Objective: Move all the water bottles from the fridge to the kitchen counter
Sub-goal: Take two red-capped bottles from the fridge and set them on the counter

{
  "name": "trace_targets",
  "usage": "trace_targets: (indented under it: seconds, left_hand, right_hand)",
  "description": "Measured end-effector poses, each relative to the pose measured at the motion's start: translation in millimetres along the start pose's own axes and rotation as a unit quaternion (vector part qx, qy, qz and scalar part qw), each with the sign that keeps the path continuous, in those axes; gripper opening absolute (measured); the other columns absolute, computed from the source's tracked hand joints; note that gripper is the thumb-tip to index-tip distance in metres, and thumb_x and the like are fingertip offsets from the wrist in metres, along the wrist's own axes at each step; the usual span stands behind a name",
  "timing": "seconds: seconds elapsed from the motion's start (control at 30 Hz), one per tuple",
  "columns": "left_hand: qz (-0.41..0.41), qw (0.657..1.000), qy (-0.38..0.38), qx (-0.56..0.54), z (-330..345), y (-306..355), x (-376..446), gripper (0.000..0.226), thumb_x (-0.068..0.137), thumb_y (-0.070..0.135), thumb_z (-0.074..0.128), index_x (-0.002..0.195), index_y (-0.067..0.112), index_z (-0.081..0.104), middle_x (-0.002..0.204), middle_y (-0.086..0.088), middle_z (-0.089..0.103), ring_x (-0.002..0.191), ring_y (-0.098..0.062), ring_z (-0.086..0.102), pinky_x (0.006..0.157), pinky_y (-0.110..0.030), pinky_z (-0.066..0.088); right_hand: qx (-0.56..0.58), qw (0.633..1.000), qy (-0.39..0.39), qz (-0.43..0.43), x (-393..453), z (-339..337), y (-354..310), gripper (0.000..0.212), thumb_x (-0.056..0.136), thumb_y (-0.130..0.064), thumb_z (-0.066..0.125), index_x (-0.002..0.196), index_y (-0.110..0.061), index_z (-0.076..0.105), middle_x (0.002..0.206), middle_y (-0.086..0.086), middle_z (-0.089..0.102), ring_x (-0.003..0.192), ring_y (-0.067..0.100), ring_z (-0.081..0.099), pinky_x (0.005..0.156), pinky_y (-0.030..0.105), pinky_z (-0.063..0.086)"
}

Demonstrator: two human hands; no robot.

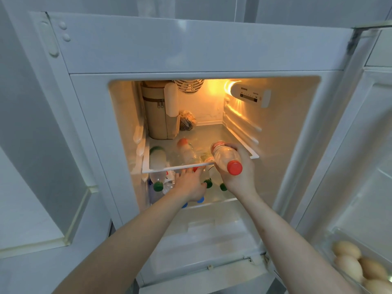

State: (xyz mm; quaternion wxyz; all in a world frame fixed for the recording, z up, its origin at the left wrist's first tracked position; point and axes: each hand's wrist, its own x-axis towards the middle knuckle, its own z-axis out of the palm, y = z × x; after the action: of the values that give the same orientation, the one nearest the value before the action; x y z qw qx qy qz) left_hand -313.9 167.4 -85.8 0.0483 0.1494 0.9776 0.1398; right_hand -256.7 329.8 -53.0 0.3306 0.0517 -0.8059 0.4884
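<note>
Bottle in right hand (237,172): red-capped bottle (226,159) is being gripped round its body, lying tilted at the glass shelf (146,166) edge, cap toward the person.
Left hand (189,183): fingers are reaching flat under the shelf among the green-capped bottles (158,186), holding nothing.
Handling: full, probably heavy, cold, perhaps slick; thin plastic is likely giving under a squeeze.
Best grip: round the middle of the body.
Remaining: a frosted bottle (158,158) is lying on the shelf.

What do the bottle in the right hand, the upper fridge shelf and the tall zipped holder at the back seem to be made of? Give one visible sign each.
Bottle gripped by the right hand: clear glossy plastic, see-through, with a matt red cap.
Upper shelf: probably glass in a white plastic rim; bottles below show through it.
Zipped holder: likely beige fabric, matt, with a zip.
</note>
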Motion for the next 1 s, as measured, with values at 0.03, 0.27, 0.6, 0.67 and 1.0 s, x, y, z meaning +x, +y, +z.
trace_targets:
  seconds: [0.03, 0.27, 0.6, 0.67, 1.0]
  left_hand:
    - [-0.011, 1.000, -0.004, -0.012, 0.6, -0.4, 4.8, 0.072, 0.100, 0.038, 0.051, 0.163, 0.032, 0.018, 0.167, -0.010, 0.027, 0.152, -0.038, 0.021, 0.123, -0.058, 0.017]
    - [-0.056, 0.995, -0.043, -0.065, 3.3, -4.3, 23.3, 0.080, 0.093, 0.029, 0.057, 0.161, 0.044, 0.017, 0.165, -0.005, 0.031, 0.151, -0.038, 0.025, 0.123, -0.056, 0.024]
    - [-0.028, 0.989, 0.027, -0.145, 11.1, -4.1, 0.7, 0.057, 0.088, 0.019, 0.059, 0.142, 0.033, 0.046, 0.144, -0.004, 0.050, 0.132, -0.031, 0.044, 0.110, -0.048, 0.042]
    - [-0.006, 0.990, 0.055, -0.133, 18.1, -5.2, -10.6, 0.051, 0.091, 0.020, 0.059, 0.138, 0.033, 0.045, 0.140, -0.007, 0.050, 0.128, -0.033, 0.046, 0.108, -0.049, 0.042]
    - [0.061, 0.968, 0.213, -0.122, 41.5, -6.7, -55.5, 0.034, 0.097, 0.026, 0.066, 0.120, 0.037, 0.045, 0.125, 0.004, 0.049, 0.112, -0.019, 0.050, 0.086, -0.039, 0.052]
  right_hand:
    - [-0.003, 1.000, -0.001, 0.000, -0.1, 0.7, -1.8, 0.059, 0.077, -0.016, 0.088, 0.124, -0.036, 0.059, 0.122, -0.013, 0.065, 0.110, 0.008, 0.061, 0.091, 0.016, 0.049]
    - [-0.021, 1.000, -0.009, 0.010, 2.6, 0.5, -11.6, 0.056, 0.080, -0.017, 0.086, 0.119, -0.042, 0.055, 0.120, -0.014, 0.065, 0.107, 0.005, 0.059, 0.084, 0.007, 0.041]
    - [-0.041, 0.999, -0.014, 0.021, 8.9, -1.3, -6.3, 0.064, 0.075, -0.015, 0.090, 0.119, -0.044, 0.054, 0.118, -0.016, 0.064, 0.105, 0.005, 0.060, 0.082, 0.011, 0.046]
    - [-0.047, 0.999, -0.015, 0.018, 8.3, -0.9, -7.6, 0.065, 0.075, -0.014, 0.090, 0.118, -0.045, 0.053, 0.118, -0.016, 0.064, 0.104, 0.004, 0.059, 0.080, 0.008, 0.041]
    - [-0.042, 0.999, -0.010, 0.014, 4.6, 0.5, -5.5, 0.064, 0.076, -0.017, 0.091, 0.124, -0.039, 0.055, 0.121, -0.014, 0.064, 0.106, 0.007, 0.059, 0.084, 0.017, 0.048]
